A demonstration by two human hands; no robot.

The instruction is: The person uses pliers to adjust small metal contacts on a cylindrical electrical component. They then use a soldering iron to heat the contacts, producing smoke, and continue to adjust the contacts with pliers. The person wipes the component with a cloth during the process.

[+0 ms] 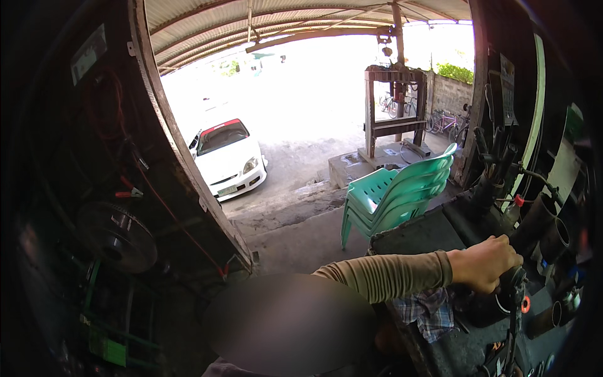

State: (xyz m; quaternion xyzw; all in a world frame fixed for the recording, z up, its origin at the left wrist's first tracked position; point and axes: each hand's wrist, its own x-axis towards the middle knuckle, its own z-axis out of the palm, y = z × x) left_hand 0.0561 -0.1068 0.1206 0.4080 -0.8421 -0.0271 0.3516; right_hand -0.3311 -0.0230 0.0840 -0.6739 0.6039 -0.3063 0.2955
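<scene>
My left arm, in an olive-brown sleeve, reaches to the right across a dark workbench. At its end my left hand is closed, knuckles up, over the top of a dark object among the tools. The fingertips are hidden, so what they grip cannot be made out. Directly below the hand lie a dark round part and a crumpled plaid cloth. A small orange ring sits close by on the right. My right hand does not show. A blurred oval covers the lower middle of the picture.
Dark metal tubes and a red-capped bottle stand on the bench's right side. Beyond it are stacked green plastic chairs and a press frame. A white car stands outside the doorway. Cables hang on the left wall.
</scene>
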